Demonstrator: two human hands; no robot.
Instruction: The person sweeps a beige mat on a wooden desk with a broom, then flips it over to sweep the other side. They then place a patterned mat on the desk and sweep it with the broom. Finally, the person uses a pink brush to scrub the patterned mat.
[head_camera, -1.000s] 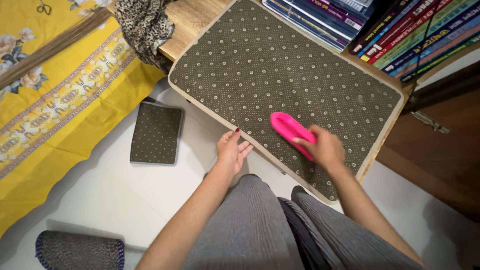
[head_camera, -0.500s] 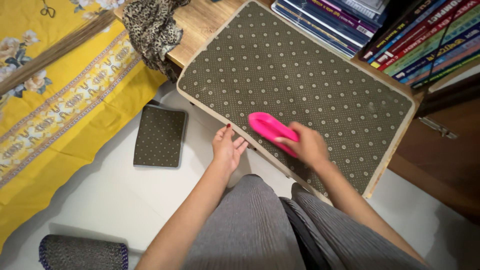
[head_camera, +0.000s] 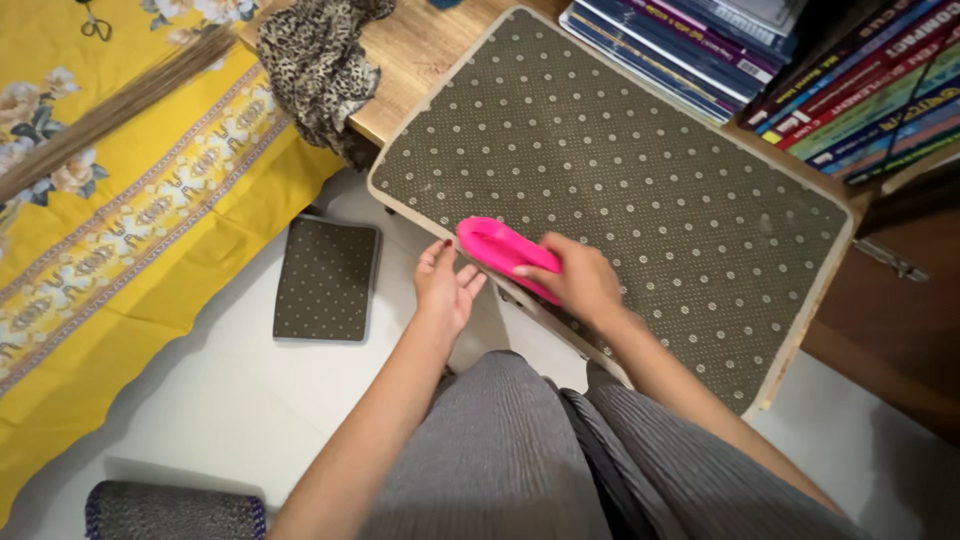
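Head view: your right hand (head_camera: 578, 283) is clamped on a pink brush (head_camera: 503, 251), fingers wrapped over its rear half. The brush lies flat on the big dotted olive mat (head_camera: 640, 190), right at the mat's near-left edge, front end pointing up-left.

Your left hand (head_camera: 443, 285) sits palm-up just beside that edge, fingers loosely apart and slightly curled, holding nothing. Brush tip is just above the fingertips; can't tell if they touch.

The mat is turned grip-side up, lying across a wooden table (head_camera: 415, 55); its near edge overhangs the table, above your grey-trousered lap (head_camera: 500, 450).

Around it:
- a smaller dotted mat (head_camera: 326, 279) flat on the white floor (head_camera: 200, 390), left of your left hand, well apart from the big mat
- leopard-print cloth (head_camera: 322, 65) draped over the table's left corner
- yellow floral bedsheet (head_camera: 120, 200) at left, with a broom (head_camera: 110, 100) lying across it
- books (head_camera: 800, 70) stacked at the mat's far edge
- a grey rug with purple trim (head_camera: 175, 510) at bottom left, partly cut off.
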